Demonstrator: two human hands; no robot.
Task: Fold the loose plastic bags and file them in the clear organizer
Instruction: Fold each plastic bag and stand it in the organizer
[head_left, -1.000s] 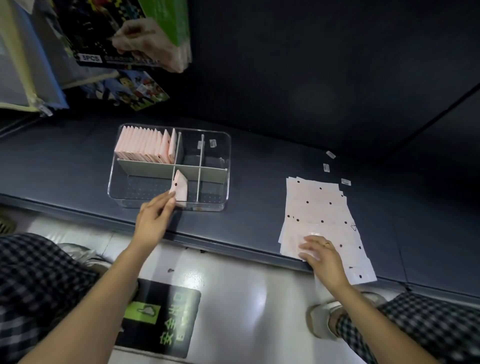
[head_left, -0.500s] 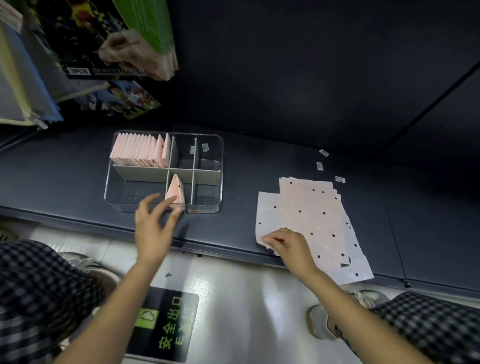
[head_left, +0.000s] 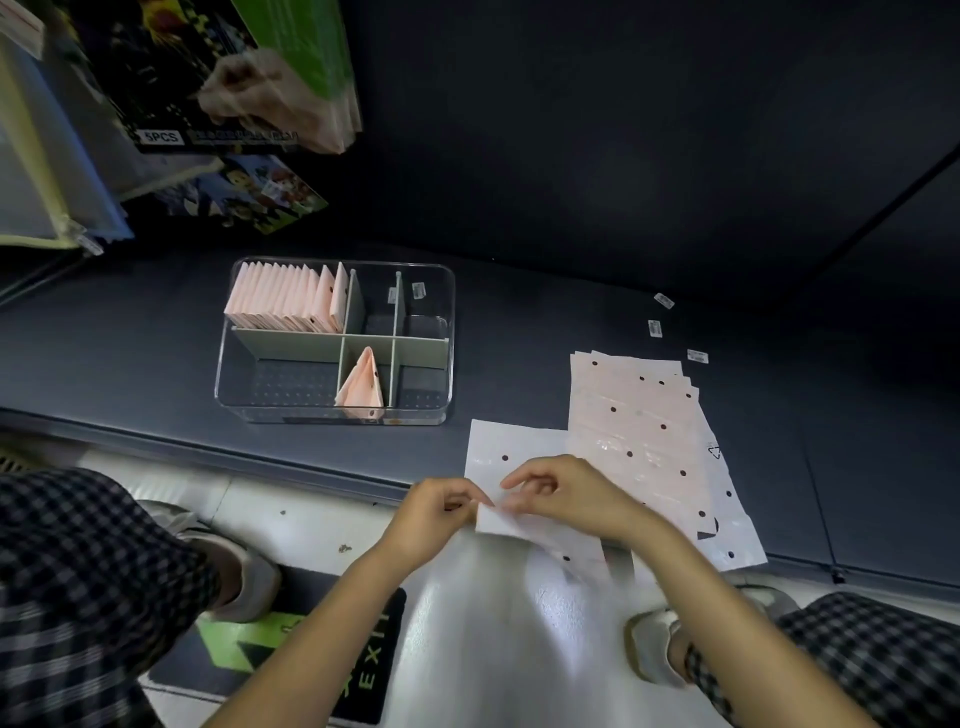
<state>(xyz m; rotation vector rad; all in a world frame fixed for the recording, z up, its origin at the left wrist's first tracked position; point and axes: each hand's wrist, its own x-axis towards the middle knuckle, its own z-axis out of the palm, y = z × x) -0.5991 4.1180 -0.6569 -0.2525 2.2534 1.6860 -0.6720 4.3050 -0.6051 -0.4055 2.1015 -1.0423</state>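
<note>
Kneeling at the dark grey shelf (head_left: 130, 343), I have everything for this job laid out from left to right along it. Far left sits the clear plastic organizer with grey dividers (head_left: 335, 415), its far-left compartment packed with a row of upright folded pink bags (head_left: 283, 301) and one folded pink bag (head_left: 359, 387) leaning alone in the near middle compartment. To the right lies the fanned stack of flat pale pink plastic bags with black dots (head_left: 641, 415), long axis running near to far. Just left of that stack, overhanging the shelf's near edge, is the single loose pale bag (head_left: 511, 447) I am working on. It lies right under my fingers, its long axis also near to far. My left hand (head_left: 434, 514) pinches its near-left corner with curled fingers; my right hand (head_left: 566, 496) pinches the same edge just beside it. I judge the fold goes away from me, and filing falls to my left hand, nearer the organizer.
</note>
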